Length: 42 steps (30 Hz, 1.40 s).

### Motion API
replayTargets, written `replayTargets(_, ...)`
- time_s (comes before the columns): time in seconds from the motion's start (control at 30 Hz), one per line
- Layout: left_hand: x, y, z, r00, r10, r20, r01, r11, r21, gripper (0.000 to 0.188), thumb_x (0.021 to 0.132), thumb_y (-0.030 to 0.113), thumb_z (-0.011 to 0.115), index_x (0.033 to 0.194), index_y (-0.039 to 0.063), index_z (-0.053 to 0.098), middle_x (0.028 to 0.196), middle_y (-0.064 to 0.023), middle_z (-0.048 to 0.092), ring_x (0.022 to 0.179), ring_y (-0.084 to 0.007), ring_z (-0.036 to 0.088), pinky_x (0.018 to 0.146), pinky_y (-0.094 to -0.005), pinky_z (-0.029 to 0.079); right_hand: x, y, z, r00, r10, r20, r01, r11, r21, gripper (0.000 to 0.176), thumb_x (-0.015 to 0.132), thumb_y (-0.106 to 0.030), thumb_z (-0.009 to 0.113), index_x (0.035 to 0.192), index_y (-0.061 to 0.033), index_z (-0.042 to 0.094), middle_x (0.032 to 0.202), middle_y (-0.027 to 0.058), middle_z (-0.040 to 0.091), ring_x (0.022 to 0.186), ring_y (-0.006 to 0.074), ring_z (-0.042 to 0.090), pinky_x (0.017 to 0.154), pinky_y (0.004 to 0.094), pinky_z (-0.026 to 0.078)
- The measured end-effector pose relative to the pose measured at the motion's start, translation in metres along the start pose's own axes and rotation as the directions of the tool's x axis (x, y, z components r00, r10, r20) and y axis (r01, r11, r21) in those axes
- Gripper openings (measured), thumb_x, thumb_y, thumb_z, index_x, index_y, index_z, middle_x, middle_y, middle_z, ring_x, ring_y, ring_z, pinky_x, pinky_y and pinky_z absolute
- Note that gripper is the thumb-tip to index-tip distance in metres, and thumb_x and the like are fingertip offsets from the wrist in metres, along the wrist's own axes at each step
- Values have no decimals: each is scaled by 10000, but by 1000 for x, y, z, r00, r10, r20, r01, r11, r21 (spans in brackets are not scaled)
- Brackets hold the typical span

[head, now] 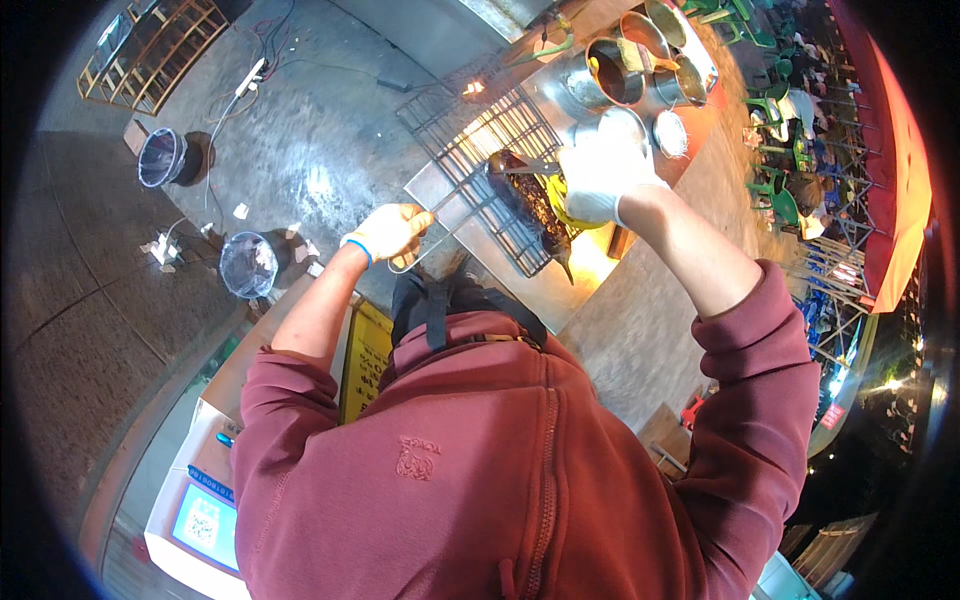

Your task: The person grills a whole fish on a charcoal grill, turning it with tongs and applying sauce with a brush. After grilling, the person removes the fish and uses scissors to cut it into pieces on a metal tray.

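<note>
My left hand, in a pale glove, grips the thin wire handle of a hinged wire grill basket. On the basket lies a long, dark, charred eggplant, with browned flesh showing and its pointed end towards me. My right hand, in a white glove washed out by glare, holds a metal tool over the eggplant's far end; its blade or jaw reaches left. Something yellow shows under that hand, perhaps the tool's handle. The glove hides the tool's grip, so its exact kind is unclear.
Metal pots, one with a brush, stand beyond my right hand. A lit charcoal grill glows under the far bars. Lined bins and a power strip are on the floor at left. Green chairs and people are at far right.
</note>
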<state>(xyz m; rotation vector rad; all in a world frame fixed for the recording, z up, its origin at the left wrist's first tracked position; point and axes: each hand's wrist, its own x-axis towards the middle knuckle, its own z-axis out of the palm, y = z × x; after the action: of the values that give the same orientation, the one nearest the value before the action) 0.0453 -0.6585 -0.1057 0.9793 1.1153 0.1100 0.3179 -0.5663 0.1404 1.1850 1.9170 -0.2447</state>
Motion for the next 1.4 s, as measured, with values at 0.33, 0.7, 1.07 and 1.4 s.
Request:
replayTargets(0.33,-1,2,-3,1000,19,5,-19,999,-32,454,1110,425,618,950,8,703,785,-115,739,606,-210,721,577,-366,583,18,-21,-40,980,30,196,-26,999,-25,331,887,-275,657,1064,-77,855,1083,184,827,1003,338,798,860,502,567)
replayTargets(0.7,10,-12,-5,997,76,34,-76,997,6,424,1124,399,584,1046,-6,681,794,-148,745,612,-240,744,538,-369,607,49,-40,-49,961,33,274,-31,999,-15,349,922,-321,713,1136,-75,838,1111,174,816,1023,356,791,865,447,607)
replayTargets(1.07,4,-3,-6,997,53,52,-52,999,-13,409,1125,392,585,993,14,667,769,-125,732,561,-228,717,516,-372,596,65,-44,-31,993,-115,35,118,988,-97,260,938,-235,677,1059,-67,833,1051,181,813,971,364,797,834,472,622)
replayTargets(1.4,5,-1,-4,1000,24,8,-24,1000,8,418,1108,393,598,983,6,697,780,-134,742,588,-233,734,547,-388,587,16,-38,-37,992,-116,-57,106,982,-156,257,974,-186,617,1002,-61,840,993,196,811,901,368,794,783,485,617)
